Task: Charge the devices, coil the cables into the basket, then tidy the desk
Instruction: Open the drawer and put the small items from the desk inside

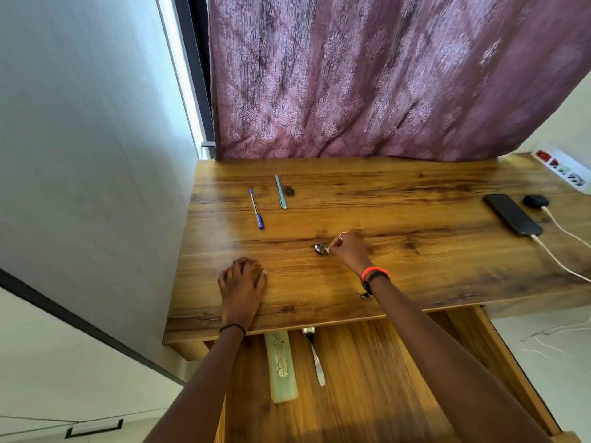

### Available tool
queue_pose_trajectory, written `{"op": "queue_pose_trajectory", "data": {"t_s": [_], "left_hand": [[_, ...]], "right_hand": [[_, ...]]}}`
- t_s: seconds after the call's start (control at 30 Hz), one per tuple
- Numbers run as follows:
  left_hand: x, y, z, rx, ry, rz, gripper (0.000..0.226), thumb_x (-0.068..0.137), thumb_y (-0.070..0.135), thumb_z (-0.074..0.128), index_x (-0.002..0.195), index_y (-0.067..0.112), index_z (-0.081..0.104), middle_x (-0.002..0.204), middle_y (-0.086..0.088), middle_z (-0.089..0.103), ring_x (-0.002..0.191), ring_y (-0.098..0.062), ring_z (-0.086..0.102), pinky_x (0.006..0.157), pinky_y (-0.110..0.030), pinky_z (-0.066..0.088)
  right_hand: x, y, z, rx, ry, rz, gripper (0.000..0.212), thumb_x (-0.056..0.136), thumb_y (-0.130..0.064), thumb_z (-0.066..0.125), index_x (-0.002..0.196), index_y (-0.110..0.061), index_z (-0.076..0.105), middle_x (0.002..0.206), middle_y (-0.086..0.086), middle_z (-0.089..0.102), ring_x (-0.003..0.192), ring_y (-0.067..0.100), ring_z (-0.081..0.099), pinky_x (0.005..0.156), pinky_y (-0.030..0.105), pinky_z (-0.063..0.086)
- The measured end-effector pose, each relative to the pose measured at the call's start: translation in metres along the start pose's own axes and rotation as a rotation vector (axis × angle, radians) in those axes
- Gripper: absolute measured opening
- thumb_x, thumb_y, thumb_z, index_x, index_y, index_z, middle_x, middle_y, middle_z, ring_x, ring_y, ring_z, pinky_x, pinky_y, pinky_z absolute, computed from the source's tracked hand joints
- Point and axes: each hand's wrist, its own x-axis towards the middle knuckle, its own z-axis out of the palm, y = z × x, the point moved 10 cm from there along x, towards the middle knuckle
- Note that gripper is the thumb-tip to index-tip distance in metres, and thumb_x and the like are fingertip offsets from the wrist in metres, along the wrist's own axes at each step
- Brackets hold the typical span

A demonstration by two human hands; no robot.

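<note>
On the wooden desk (399,199), my right hand (348,251) pinches a small metal spoon (320,249) lying near the desk's middle; only its bowl shows. My left hand (242,281) rests on the desk near the front edge, fingers curled, holding nothing that I can see. A black phone (511,214) lies at the right with a white cable (556,260) plugged into it. Beside it sits a small black earbud case (535,200), also on a white cable. A blue pen (256,209) and a teal pen (281,191) lie at the back left.
A white power strip (563,166) sits at the back right corner. A small dark object (289,190) lies next to the teal pen. The open drawer (367,378) below holds a green case (281,366) and another spoon (315,353). A purple curtain (383,75) hangs behind; a wall stands at left.
</note>
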Motion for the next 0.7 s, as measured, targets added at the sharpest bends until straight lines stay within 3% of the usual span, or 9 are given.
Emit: {"op": "queue_pose_trajectory", "data": {"t_s": [0.17,0.33,0.5,0.7], "left_hand": [[0.002,-0.002,0.003,-0.009,-0.003,-0.006,0.032,0.094,0.042,0.043,0.117,0.022,0.051,0.128,-0.001,0.043,0.120,-0.020,0.039,0.109,-0.039,0.022],[0.002,0.000,0.001,-0.028,0.005,0.002,0.029,0.094,0.041,0.043,0.116,0.024,0.050,0.126,0.001,0.044,0.118,-0.018,0.040,0.109,-0.038,0.024],[0.002,-0.001,0.002,-0.037,0.002,0.013,0.031,0.094,0.040,0.044,0.117,0.022,0.051,0.126,-0.001,0.045,0.119,-0.020,0.040,0.109,-0.040,0.025],[0.004,-0.002,0.001,0.005,0.014,0.008,0.029,0.092,0.040,0.045,0.115,0.024,0.053,0.124,0.000,0.045,0.115,-0.021,0.043,0.106,-0.039,0.025]], "right_hand": [[0.017,-0.011,0.026,-0.201,-0.013,-0.093,0.050,0.087,-0.028,0.063,0.127,-0.001,0.051,0.129,0.018,0.052,0.118,0.032,0.049,0.098,0.040,0.044],[0.020,-0.018,0.037,-0.189,-0.015,-0.174,0.025,0.084,-0.011,0.066,0.108,-0.006,0.064,0.115,0.014,0.057,0.105,0.028,0.058,0.086,0.036,0.052],[0.005,-0.009,0.030,-0.038,-0.008,-0.165,0.016,0.079,-0.004,0.069,0.094,-0.001,0.068,0.080,0.009,0.063,0.079,0.018,0.059,0.069,0.026,0.045],[-0.039,0.037,0.016,0.271,0.067,-0.017,0.025,0.073,-0.013,0.077,0.096,-0.007,0.068,0.094,0.008,0.070,0.086,0.015,0.063,0.082,0.030,0.051]]}}
